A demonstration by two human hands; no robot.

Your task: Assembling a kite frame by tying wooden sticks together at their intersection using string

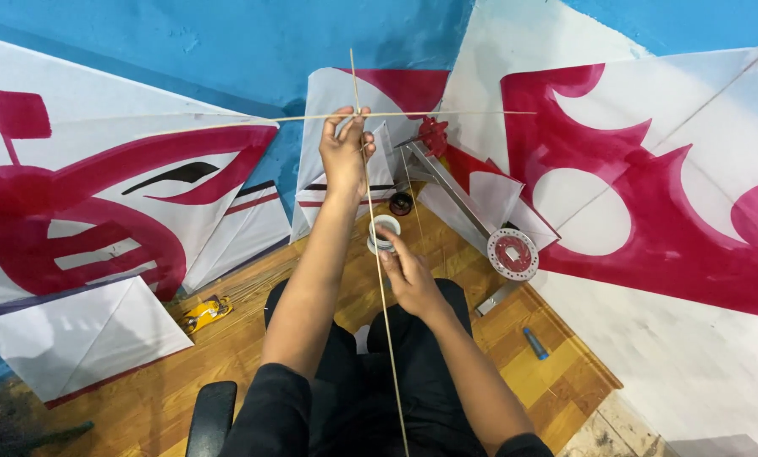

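Left hand point(346, 152) raised, fingers pinched shut where two thin bamboo sticks point(379, 254) cross (one upright, one bowed sideways). Right hand point(408, 275) lower, closed around a small white thread spool point(384, 233) beside the upright stick. Beyond: wooden floor point(243, 338), yellow tool point(205, 311), red-and-white kites point(650, 186) leaning against blue wall point(226, 42).

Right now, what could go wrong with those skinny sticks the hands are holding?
The left hand pinches two thin sticks where they cross; a hard squeeze might snap them, or the cross could slip crooked. The right hand holds a small white spool by the long stick; if it drops, it may roll away over the wooden floor. The long stick's ends might also poke the paper kites nearby.
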